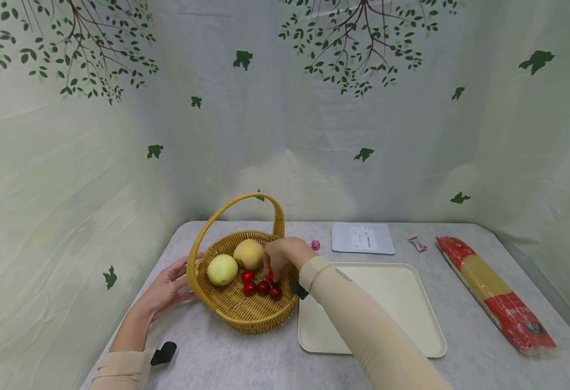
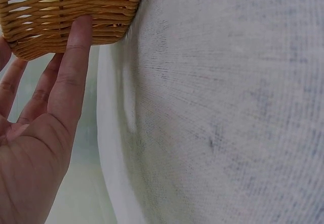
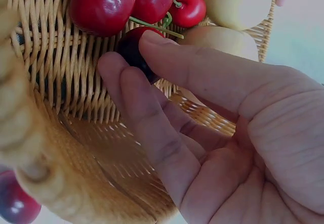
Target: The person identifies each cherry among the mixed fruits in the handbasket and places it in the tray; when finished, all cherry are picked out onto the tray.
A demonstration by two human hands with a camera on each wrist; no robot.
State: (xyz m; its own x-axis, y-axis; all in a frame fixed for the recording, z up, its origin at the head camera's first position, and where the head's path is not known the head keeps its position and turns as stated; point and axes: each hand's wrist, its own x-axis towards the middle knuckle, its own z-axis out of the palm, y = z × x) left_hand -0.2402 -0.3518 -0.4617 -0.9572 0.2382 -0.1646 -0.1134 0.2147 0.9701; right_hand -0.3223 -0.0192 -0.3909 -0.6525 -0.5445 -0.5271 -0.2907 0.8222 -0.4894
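Into the basket (image 1: 253, 326) goes our attention, because the right hand (image 1: 287, 254) is down there, fingertips in among the fruit! Its grip is closed in a pinch on a dark cherry (image 3: 132, 50), and what a colour: deep maroon, nearly black along the flank, brighter red towards the top. It's inside the woven bowl, right beside the other cherries (image 1: 263, 287), bright red and so glossy they throw back white highlights. Look at the green stems (image 3: 174, 33), thin and curved, lying between them!

Behind the cherries sit two larger round fruits, one pale greenish yellow (image 1: 223, 270), the other a warmer yellow (image 1: 248, 253), both smooth-skinned, side by side near the back wall.

Over on the other flank, the left hand (image 1: 165, 284) has its fingers extended, touching the outside of the basket near the foot of the handle; that grip is loose, nothing clenched in it. And the basket itself, golden-brown wicker, round, tall arched handle, upright on the grey counter (image 1: 207, 357).

Just to the right lies a cream tray (image 1: 387, 309), partly hidden under the right sleeve (image 1: 362, 319). Beyond it, a flat silvery packet (image 1: 343, 238) with a printed label, a pink wrapped ball (image 1: 315, 245), a small pink wrapper (image 1: 418, 244), and a long red-and-yellow packet (image 1: 496, 292) stretched out at an angle.
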